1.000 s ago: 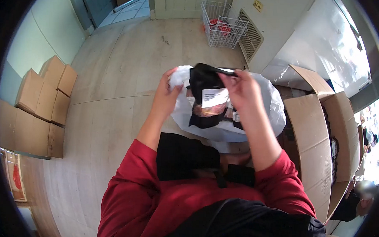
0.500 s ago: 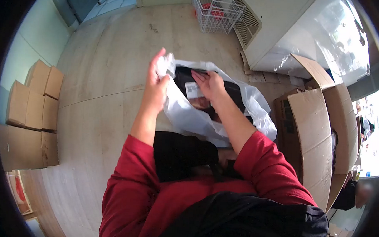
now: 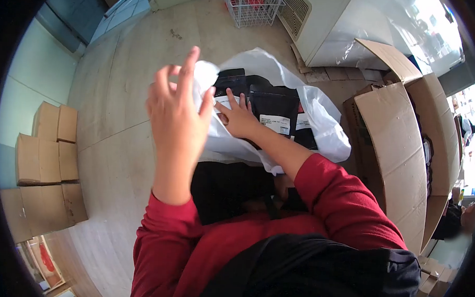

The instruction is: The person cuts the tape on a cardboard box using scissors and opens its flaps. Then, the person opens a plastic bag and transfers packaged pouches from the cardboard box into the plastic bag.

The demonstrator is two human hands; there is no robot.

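Observation:
A white plastic bag (image 3: 322, 117) stands with its mouth open, holding several black pouches (image 3: 273, 102) with white labels. My right hand (image 3: 238, 120) reaches inside, its fingers spread over a labelled pouch (image 3: 230, 80) on the left side of the bag. At the bag's left rim is my left hand (image 3: 177, 107), back of the hand toward me, fingers apart and index finger pointing up. White plastic shows between its thumb and index finger; whether it touches the plastic I cannot make out. The bag's bottom is hidden.
Brown cartons (image 3: 43, 160) are stacked along the left wall. A large cardboard box (image 3: 397, 154) with raised flaps is close on the right. Farther off are a white wire basket (image 3: 255, 10) and a white appliance (image 3: 325, 26). Another person (image 3: 449, 221) is partly visible at far right.
My left hand has loosened from the bag's rim and spread its fingers. My right hand has moved left among the pouches, and more pouches and labels now show.

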